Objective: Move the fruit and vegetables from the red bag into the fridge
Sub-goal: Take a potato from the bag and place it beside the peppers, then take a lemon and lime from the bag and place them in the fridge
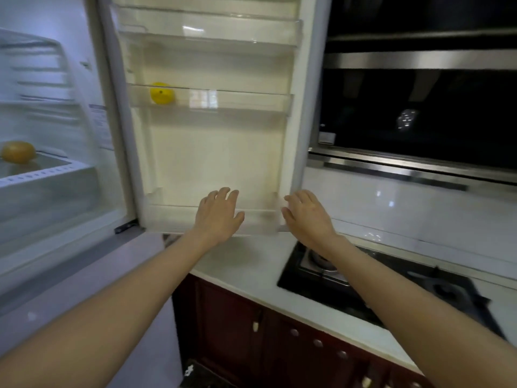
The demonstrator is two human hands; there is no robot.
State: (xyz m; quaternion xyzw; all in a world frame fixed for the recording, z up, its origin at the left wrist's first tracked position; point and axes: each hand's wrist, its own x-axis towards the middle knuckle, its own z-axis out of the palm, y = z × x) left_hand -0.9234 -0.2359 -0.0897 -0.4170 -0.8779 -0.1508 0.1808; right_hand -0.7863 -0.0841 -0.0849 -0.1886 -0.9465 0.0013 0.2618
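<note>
The fridge door point(218, 152) stands wide open in front of me, its clear racks facing me. A yellow fruit point(161, 93) lies at the left end of the middle door rack. An orange fruit point(18, 152) rests on a shelf inside the fridge at the far left. My left hand point(218, 212) is spread flat, fingers apart, against the lowest door rack point(257, 219). My right hand point(306, 214) is open too, beside that rack's right end near the door's edge. Neither hand holds anything. The red bag is out of view.
A white counter point(251, 273) runs below the door, with a black gas hob point(363, 284) set into it on the right. A dark range hood point(419, 107) hangs above the hob. Dark red cabinets point(237, 331) with knobs sit under the counter.
</note>
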